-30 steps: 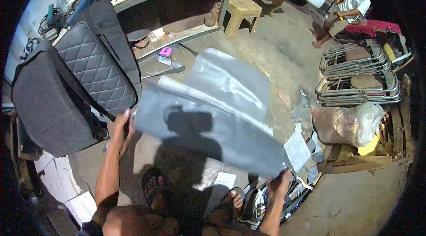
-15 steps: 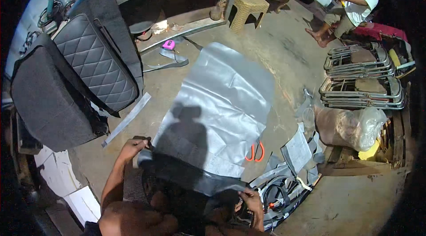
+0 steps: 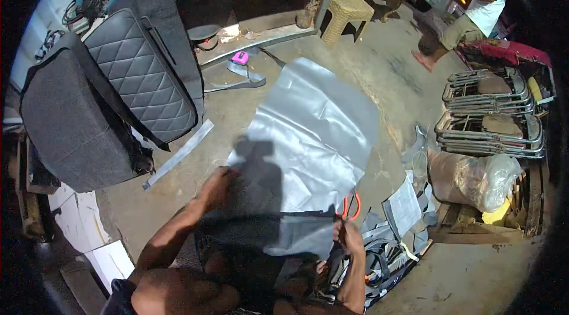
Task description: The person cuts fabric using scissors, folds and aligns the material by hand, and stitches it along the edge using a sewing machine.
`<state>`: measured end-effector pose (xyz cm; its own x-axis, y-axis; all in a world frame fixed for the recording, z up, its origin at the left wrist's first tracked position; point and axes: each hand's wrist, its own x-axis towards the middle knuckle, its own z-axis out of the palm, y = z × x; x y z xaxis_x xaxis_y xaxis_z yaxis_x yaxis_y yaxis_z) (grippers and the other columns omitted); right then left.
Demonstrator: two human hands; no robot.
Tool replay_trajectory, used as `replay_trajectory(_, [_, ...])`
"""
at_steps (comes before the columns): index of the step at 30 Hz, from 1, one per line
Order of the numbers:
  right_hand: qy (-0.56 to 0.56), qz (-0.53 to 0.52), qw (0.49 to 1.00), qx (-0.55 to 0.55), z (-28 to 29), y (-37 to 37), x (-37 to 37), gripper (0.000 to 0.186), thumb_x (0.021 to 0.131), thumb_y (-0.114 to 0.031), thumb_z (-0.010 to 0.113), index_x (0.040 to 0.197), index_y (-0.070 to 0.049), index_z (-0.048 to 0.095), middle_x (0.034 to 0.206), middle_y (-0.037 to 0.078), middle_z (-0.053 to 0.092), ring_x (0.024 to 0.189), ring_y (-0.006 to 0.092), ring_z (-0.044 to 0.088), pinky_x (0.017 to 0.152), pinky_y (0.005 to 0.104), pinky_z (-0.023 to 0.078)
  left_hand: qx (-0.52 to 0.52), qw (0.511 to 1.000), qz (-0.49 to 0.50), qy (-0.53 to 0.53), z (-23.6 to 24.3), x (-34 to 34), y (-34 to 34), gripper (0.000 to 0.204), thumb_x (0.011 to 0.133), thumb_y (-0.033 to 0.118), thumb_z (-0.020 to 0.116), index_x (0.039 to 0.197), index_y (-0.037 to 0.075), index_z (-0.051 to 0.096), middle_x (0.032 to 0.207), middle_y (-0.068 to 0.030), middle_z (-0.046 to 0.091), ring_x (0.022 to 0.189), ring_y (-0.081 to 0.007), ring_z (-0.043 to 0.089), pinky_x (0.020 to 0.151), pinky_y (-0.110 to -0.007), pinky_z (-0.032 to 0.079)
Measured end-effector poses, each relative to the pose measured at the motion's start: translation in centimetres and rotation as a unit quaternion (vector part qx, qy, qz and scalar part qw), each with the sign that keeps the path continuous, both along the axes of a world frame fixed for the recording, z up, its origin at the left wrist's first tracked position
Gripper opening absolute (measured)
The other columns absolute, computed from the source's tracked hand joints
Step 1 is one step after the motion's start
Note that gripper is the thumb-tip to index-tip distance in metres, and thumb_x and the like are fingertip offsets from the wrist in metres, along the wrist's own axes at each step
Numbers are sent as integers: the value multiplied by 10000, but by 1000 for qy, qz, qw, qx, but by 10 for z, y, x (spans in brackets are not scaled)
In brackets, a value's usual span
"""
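Silver sheet point(image 3: 317, 131) stretches lengthwise ahead, the right hand point(image 3: 348, 238) pinching the flap point(image 3: 278, 220) at its near end, the left hand point(image 3: 219, 187) by its left edge, grip unclear.

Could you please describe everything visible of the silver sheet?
The silver sheet looks like vinyl, shiny and creased, with rounded far corners. It lies on the floor, shadow over its near left part, a dark band across its near end. The left hand is near its left edge, the right hand by its near right corner; grip is unclear. Orange scissor handles lie by its right edge.
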<state>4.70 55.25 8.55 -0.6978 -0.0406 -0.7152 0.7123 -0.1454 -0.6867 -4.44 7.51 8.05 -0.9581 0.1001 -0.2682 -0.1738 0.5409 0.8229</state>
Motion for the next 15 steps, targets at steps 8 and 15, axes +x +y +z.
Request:
replay_trajectory(8, [-102,490,865,45,34,-43,-20,482,985,-505,586,930,-48,730,775,46,702,716,153,663,678,308,533,-264,927,-205,172,-51,-6,33,409,851,163,660,1257,121,646,1371,-191,521,1325,-413,447,1135,-521,350])
replay_trajectory(15, [-153,564,806,100,-24,47,109,508,948,-549,572,980,-72,744,813,130,719,746,277,694,667,384,547,-137,972,-130,138,-51,9,26,419,845,129,648,1263,139,650,1368,-176,523,1300,-404,468,1133,-532,344])
